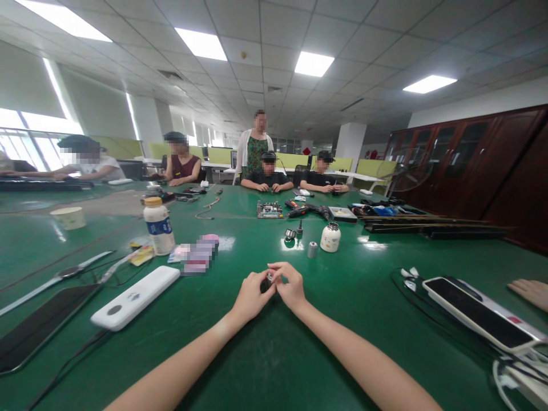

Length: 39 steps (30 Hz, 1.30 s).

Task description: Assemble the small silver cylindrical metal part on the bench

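1. The left hand and the right hand meet above the green worktop. Their fingers are pinched together from both sides on a small silvery part, which is too small to identify.
2. Just beyond the fingers and a little to the right stands a short grey metal cylinder. Beside it is a squat white jar with a metal lid. The lid is on, so its contents are hidden.
3. Beyond the fingers and well to the left, a white plastic bottle with a yellow cap and blue label stands upright and capped. Its wall is opaque, so what is inside cannot be told.
4. Further left, a pale paper cup stands open-topped, but its inside is not visible from here.
5. Left of the fingers and close by lies a flat white oblong device, with a black phone past it.
6. Right of the fingers lies another dark-screened phone in a pale case, with another person's hand near its far end.
7. Straight ahead and well apart from the fingers, a green circuit board lies flat.
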### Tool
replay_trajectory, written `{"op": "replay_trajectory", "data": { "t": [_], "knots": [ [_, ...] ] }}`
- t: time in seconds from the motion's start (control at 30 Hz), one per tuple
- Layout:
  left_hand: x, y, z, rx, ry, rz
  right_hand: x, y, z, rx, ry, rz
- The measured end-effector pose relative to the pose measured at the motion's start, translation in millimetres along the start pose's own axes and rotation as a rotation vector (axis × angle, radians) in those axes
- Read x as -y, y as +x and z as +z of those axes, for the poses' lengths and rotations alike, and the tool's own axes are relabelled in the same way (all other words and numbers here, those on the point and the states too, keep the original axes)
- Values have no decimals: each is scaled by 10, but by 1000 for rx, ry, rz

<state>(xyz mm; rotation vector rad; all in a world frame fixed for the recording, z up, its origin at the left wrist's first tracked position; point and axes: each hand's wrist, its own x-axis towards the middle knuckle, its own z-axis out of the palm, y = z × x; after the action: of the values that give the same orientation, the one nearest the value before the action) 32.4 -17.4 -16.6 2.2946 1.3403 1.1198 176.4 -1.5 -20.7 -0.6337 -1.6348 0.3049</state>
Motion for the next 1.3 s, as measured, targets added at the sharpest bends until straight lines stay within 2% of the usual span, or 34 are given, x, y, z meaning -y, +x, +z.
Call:
{"op": "replay_trajectory", "data": {
  "t": [0.13, 0.4, 0.63, 0.77, 1.0, 1.07, 1.17, 1.23, 1.3],
  "knots": [
    [-7, -3, -10, 4, 12, 4, 60, 27, 13, -50, 0, 42],
    [-23, -7, -17, 16, 9, 0, 94, -4, -2, -89, -33, 33],
    [-17, -10, -20, 25, 24, -22, 74, -31, -20, -48, -13, 23],
    [-23, -13, -23, 20, 19, -31, 89, -40, -31, -37, -29, 75],
    [-48, -6, -72, -137, -143, -7, 92, -70, -35, -20, -9, 224],
    [-44, 4, -89, -155, -169, -16, 42, -92, -26, 19, 62, 323],
    [-29, 21, -97, -163, -176, -42, -23, -133, -10, 166, 111, 440],
    [-15, 30, -89, -167, -174, -57, -30, -154, -4, 263, 56, 436],
    [4, 34, -76, -163, -170, -59, -13, -164, -2, 303, -22, 415]
  ]
}}
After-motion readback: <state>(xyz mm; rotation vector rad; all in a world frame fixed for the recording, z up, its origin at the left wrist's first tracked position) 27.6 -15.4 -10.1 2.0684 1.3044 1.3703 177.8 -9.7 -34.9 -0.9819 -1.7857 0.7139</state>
